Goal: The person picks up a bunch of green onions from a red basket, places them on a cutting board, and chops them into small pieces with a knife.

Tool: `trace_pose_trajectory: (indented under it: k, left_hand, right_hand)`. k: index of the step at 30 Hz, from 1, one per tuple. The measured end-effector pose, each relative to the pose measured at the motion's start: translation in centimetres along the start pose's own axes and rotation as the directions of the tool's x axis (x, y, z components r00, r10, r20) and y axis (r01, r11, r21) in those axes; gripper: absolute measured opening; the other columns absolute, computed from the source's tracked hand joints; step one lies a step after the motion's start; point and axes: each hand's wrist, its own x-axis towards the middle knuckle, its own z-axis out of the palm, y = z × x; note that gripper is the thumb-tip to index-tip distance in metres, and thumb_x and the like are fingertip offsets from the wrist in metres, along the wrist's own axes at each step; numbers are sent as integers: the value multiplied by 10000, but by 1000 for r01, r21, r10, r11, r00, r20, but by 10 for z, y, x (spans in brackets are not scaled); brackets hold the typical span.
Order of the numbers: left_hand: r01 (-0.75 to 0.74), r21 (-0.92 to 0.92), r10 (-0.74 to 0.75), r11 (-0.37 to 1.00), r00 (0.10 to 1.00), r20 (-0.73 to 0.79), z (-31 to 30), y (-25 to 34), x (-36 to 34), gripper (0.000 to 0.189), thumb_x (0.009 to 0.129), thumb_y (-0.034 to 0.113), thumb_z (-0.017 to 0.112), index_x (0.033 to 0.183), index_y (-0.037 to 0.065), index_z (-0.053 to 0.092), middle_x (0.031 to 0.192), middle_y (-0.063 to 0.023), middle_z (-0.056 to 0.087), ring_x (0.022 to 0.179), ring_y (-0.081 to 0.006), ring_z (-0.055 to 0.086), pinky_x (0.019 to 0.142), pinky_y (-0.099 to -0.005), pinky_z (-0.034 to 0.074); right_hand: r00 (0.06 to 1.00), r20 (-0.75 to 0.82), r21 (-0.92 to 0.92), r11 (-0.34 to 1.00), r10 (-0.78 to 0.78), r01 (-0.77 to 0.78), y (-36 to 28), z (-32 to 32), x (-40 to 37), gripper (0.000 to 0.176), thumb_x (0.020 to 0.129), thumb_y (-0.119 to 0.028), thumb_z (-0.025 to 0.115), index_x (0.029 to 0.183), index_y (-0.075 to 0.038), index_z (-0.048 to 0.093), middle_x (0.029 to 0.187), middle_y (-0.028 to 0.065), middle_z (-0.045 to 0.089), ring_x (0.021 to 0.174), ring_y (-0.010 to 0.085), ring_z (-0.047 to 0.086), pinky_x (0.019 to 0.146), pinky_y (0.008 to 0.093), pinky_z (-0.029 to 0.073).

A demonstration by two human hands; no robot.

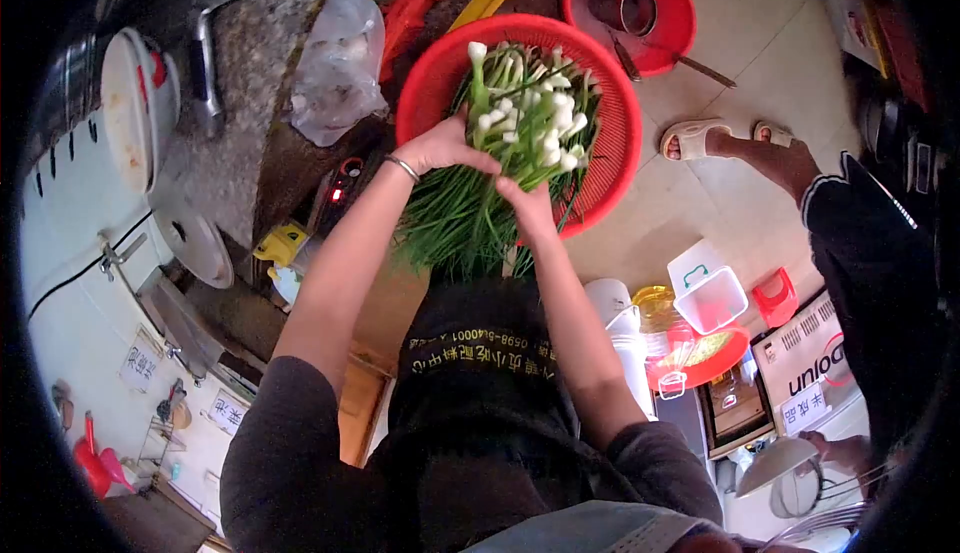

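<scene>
A thick bunch of spring onions [520, 148], white bulbs up and long green leaves trailing down toward my apron, is held above a round red plastic basket [620, 118]. My left hand [452, 150], with a bangle at the wrist, grips the bunch from the left; its thumb lies across the stems and its fingers are hidden behind them. From the lower right, my right hand [530, 208] closes on the same stems, its thumb near the left one. More spring onions appear to lie in the basket behind the bunch, though the overlap hides where one ends.
A red bucket [675, 3] with a strainer [636, 10] stands behind the basket. A plastic bag [342, 63] lies on the stone counter [270, 63] at left. Another person's sandalled foot [690, 139] is on the tiled floor at right, near tubs and a red bowl [715, 358].
</scene>
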Motion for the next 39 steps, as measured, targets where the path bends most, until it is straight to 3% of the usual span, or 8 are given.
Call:
trace_pose_trajectory:
  k: [7,14,21,23,27,28,29,39]
  left_hand:
    - [101,202,-126,974,985,118,49,103,-99,989,475,224,933,1324,41,458,1273,-80,553,1166,-195,508,1043,-343,383]
    - [-162,46,155,986,980,126,105,178,-194,787,529,131,890,1225,34,536,1126,-56,638,1038,-155,585,943,-319,468]
    - [-326,456,305,828,944,123,143,249,-266,737,532,326,889,1162,64,611,1066,-97,683,986,-205,638,887,-336,483]
    - [-230,670,262,706,964,55,158,284,-297,695,541,442,862,1089,74,647,990,-127,693,927,-261,654,829,-349,496]
    - [-338,635,430,694,903,11,168,282,-341,681,545,545,829,1024,86,675,953,-148,692,881,-299,655,795,-378,501]
    - [-295,668,425,683,905,-35,168,281,-359,680,543,568,817,1009,91,683,944,-151,693,879,-299,655,797,-376,501]
    - [-252,700,417,668,906,-72,166,279,-378,681,541,591,805,995,96,692,935,-153,695,878,-300,656,799,-374,501]
    - [126,581,267,804,796,-543,192,312,-514,680,555,580,808,1008,84,701,962,-157,696,906,-328,653,806,-391,500]
  right_hand:
    - [991,111,-82,993,-74,83,-58,41,-125,654,697,-83,802,1252,17,472,1190,73,562,1073,180,546,924,325,452]
    - [975,123,-285,935,-183,211,-106,70,-228,619,677,-127,833,1207,-32,527,1141,78,603,1011,193,587,872,339,495]
    - [966,81,-723,653,-244,226,-138,77,-302,467,803,-58,666,1238,-21,501,1202,58,544,1088,178,528,938,348,443]
    - [810,269,-568,594,-521,570,-114,52,-300,502,846,-90,607,1314,-38,434,1285,72,492,1164,189,486,967,362,428]
    - [825,230,-428,708,-516,562,-161,127,-361,566,886,-216,567,1386,-54,358,1372,109,427,1251,257,432,1058,445,358]
    - [937,150,160,943,-315,291,-158,142,-360,635,886,-320,575,1404,-44,332,1412,128,384,1276,276,405,1090,462,318]
    - [853,211,217,874,-476,434,-136,136,-345,716,867,-389,596,1419,-35,308,1449,141,336,1295,299,384,1091,468,317]
    - [782,610,-48,980,-123,192,-183,214,-414,826,794,-497,686,1379,-12,362,1419,143,368,1288,294,380,1074,460,330]
